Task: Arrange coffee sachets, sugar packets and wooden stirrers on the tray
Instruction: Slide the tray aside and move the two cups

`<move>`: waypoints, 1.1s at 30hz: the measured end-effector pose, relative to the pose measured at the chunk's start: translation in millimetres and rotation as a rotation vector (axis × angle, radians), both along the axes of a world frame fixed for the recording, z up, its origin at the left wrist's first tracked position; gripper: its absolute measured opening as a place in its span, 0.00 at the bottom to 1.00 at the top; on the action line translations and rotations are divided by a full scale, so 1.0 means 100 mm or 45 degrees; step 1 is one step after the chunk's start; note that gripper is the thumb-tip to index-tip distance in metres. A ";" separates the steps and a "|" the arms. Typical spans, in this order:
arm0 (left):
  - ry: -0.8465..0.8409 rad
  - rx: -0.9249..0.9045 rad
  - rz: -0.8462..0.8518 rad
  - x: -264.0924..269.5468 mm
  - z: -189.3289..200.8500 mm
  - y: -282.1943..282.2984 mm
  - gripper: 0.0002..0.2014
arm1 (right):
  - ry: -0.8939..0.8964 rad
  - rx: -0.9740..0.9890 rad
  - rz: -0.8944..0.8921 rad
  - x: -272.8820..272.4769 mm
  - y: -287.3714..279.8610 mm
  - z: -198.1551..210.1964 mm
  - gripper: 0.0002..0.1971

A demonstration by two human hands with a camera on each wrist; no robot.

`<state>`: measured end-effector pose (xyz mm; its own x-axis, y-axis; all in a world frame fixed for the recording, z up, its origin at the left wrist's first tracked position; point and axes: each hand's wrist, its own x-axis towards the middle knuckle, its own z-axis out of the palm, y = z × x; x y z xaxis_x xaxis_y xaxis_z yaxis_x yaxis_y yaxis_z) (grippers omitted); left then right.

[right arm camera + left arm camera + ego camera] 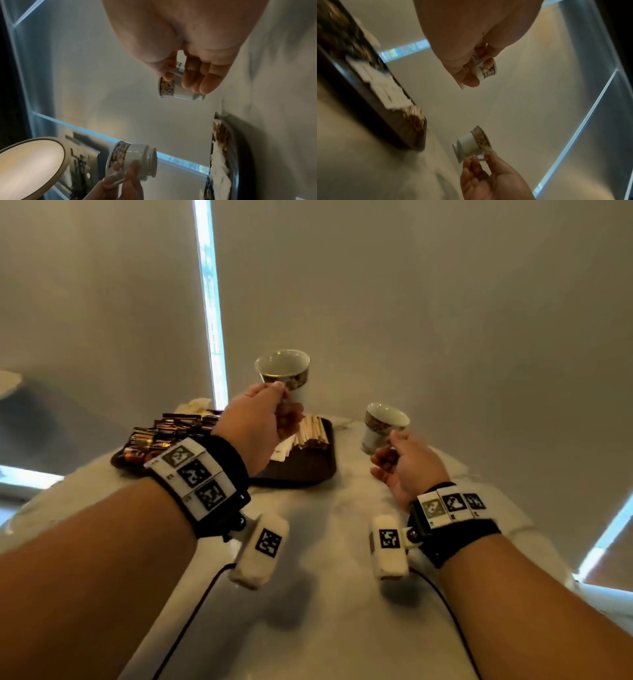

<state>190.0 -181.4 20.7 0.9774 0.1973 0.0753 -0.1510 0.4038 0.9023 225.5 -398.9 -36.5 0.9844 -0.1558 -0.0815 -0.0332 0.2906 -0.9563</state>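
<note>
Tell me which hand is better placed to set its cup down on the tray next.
Probably the left hand: its cup hangs above the tray. The right hand holds its cup beside the tray, over bare table.

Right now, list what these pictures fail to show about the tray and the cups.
- Tray: head view, left hand covers its middle.
- Sugar packets: left wrist view, blurred, print unreadable.
- Coffee sachets: head view, too small to count.
- Right hand's cup: handle hidden by fingers.
</note>
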 end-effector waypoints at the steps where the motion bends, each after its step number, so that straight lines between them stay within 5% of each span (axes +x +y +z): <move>1: 0.025 0.002 -0.047 0.06 -0.06 -0.15 0.05 | 0.010 0.000 -0.021 0.03 -0.07 -0.04 0.07; 11: 0.339 0.197 -0.203 0.54 -0.66 -1.02 0.09 | 0.092 -0.237 -0.086 0.34 -0.40 -0.30 0.10; 25: 0.537 0.336 -0.151 0.71 -0.67 -1.26 0.15 | 0.193 -0.073 -0.067 0.57 -0.49 -0.39 0.09; 33: 0.613 0.404 -0.118 0.68 -0.63 -1.24 0.15 | 0.179 -0.359 -0.198 0.62 -0.52 -0.44 0.04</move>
<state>257.9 -305.8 -42.7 0.9282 0.1501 -0.3404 0.3293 0.0944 0.9395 287.5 -450.6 -80.7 0.9293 -0.3387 -0.1470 -0.1464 0.0276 -0.9888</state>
